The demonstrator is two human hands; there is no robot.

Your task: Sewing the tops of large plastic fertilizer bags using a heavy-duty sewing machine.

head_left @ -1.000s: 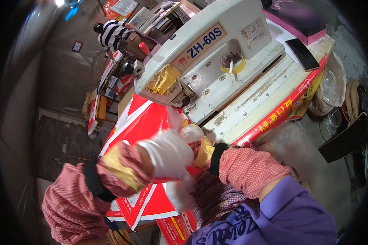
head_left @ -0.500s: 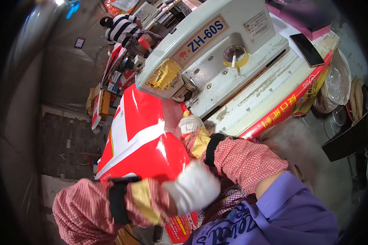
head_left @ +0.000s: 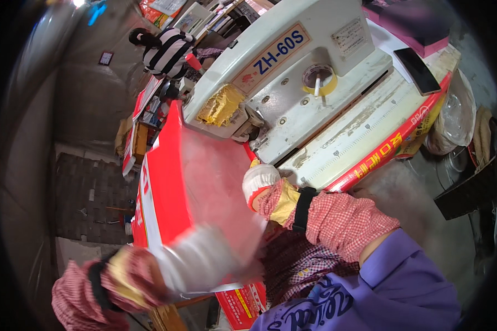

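Observation:
My left hand point(head_left: 201, 259), in a white glove, is smeared by motion over the near side of a glossy red and white printed sheet point(head_left: 174, 176), so its fingers cannot be read. Part of the sheet is blurred pale pink. At the sheet's right edge my right hand point(head_left: 261, 181), also in a white glove, looks rounded and closed. It sits just below the working end of a large pale grey machine point(head_left: 292, 105). Yellow and red show at its far tip, and what its fingers hold is hidden. Checked sleeve covers with black bands wrap both forearms.
A black phone point(head_left: 417, 71) lies on the machine's bed. Tape rolls point(head_left: 327, 86) hang on the machine. A red and yellow printed strip point(head_left: 392, 143) runs along the bed's front. A person in a striped top point(head_left: 168, 52) bends at a bench behind. A red printed piece point(head_left: 240, 306) stands below.
My left hand has swept left and slightly down, away from the right hand. The red sheet has shifted and its right part turned blurred pink. My right hand has barely moved.

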